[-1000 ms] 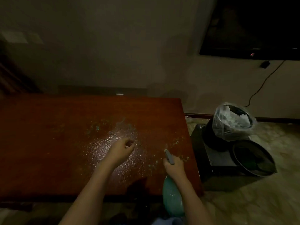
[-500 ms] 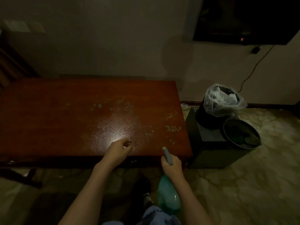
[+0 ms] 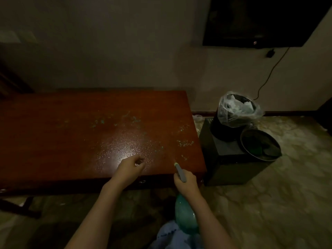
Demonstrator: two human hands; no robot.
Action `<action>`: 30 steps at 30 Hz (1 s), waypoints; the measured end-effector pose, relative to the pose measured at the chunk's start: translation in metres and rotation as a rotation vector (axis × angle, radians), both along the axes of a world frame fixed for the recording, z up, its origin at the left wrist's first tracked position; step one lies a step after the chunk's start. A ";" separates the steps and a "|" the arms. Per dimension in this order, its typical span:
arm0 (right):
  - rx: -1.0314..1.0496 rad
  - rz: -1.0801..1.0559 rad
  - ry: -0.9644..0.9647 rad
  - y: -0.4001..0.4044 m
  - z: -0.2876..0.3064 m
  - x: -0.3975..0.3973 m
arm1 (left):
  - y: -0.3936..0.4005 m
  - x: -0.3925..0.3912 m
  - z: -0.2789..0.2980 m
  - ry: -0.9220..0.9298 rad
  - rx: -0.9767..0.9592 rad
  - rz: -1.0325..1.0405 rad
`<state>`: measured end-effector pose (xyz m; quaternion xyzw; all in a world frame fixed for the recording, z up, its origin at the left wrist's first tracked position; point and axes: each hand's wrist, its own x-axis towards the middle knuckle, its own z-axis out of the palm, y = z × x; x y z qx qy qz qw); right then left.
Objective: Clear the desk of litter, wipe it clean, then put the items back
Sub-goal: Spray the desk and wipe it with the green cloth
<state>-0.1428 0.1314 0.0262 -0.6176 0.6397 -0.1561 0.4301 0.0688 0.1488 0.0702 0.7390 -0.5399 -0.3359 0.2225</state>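
A reddish-brown wooden desk fills the left half of the view. Its right part is wet with fine spray droplets and dotted with pale green specks. My left hand hovers over the desk's front edge with its fingers curled in; I see nothing in it. My right hand grips the neck of a teal spray bottle, whose grey nozzle points at the desk. A light blue cloth shows at the bottom edge, below the bottle.
Right of the desk stands a black box. On it is a black bin lined with a clear plastic bag holding white litter, and a dark round basin. A dark screen hangs on the wall, with a cable below it.
The view has pulled back from the desk, so both hands are now at its front edge instead of over the wet patch. Their grips look the same.
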 end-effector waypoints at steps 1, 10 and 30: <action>-0.018 -0.006 -0.006 -0.006 0.001 0.004 | -0.005 0.003 0.001 -0.006 0.001 0.011; 0.043 0.046 -0.014 -0.078 -0.006 0.017 | -0.065 0.011 0.010 -0.005 -0.009 0.090; 0.009 -0.131 -0.127 -0.262 0.008 -0.003 | -0.230 -0.016 -0.003 0.046 0.042 0.104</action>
